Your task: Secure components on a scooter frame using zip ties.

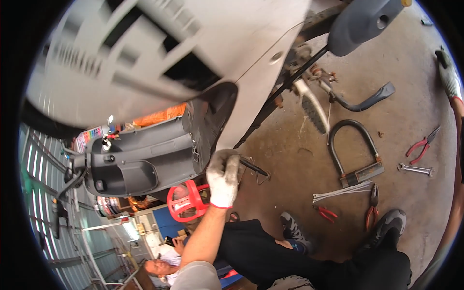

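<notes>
Grey plastic scooter body panel (pixel 159 53) fills the upper frame, blurred, tilted over the stained concrete floor (pixel 295 159). Below it sits the dark grey inner leg-shield panel (pixel 140 157), beside the light panel's lower edge.

Left hand (pixel 223 179), in a dirty white work glove with a red cuff, is raised to the lower edge of the grey panel. Fingers curled closed around a thin dark rod-like tool (pixel 253 167), whose tip points right and slightly down, clear of the floor. Tool type cannot be told.

Right hand (pixel 449 75), also in a light glove, is at the far right rim, well apart from the scooter; whether it grips anything cannot be told.

On the floor, right of the tool: black U-shaped lock (pixel 355 154), black kickstand lever (pixel 367 99), bundle of white cable ties (pixel 340 192), silver spanner (pixel 415 169), red-handled pliers (pixel 421 145), second red-handled pliers (pixel 372 208).

Red plastic stool (pixel 186 200) stands just left of the gloved wrist.
</notes>
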Motion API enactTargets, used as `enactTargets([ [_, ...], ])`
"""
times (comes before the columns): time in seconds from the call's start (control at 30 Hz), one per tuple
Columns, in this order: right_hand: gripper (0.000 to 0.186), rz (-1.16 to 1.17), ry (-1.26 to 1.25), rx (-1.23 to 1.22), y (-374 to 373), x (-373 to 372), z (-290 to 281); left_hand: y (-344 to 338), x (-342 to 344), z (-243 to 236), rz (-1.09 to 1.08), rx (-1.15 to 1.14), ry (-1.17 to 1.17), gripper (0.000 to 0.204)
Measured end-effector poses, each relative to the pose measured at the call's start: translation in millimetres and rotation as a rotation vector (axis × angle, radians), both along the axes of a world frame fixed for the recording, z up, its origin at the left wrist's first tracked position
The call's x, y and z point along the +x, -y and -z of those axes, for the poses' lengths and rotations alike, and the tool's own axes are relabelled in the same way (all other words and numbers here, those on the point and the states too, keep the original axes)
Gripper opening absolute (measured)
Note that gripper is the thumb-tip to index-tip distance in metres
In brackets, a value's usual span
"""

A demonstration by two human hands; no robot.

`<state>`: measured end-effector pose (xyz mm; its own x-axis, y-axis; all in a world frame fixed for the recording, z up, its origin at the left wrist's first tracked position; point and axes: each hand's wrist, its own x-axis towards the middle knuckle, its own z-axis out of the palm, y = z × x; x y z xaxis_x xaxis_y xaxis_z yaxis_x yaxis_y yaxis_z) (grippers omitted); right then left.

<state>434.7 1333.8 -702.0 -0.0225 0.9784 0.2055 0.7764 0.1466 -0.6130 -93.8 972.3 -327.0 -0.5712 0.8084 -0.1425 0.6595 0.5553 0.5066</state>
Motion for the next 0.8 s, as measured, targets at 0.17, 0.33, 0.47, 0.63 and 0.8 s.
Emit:
enactTargets([
  [0.17, 0.035, 0.074, 0.145, -0.055, 103, -25, -40, 9, -65, -34, 0.429, 0.290, -0.773, 0.040],
  [0.33, 0.029, 0.071, -0.188, -0.123, 248, -39, -68, 8, -112, -43, 0.599, 0.214, -0.673, 0.048],
  [0.47, 0.032, 0.088, -0.415, -0.276, 331, -84, -103, 5, -133, -53, 0.617, 0.339, -0.535, 0.017],
  [0.63, 0.027, 0.033, -0.562, -0.344, 359, -145, -133, -8, -159, -70, 0.444, 0.207, -0.338, 0.020],
  [0.8, 0.024, -0.150, -0.424, -0.325, 362, -194, -186, -15, -175, -77, 0.358, 0.163, -0.039, 0.031],
])
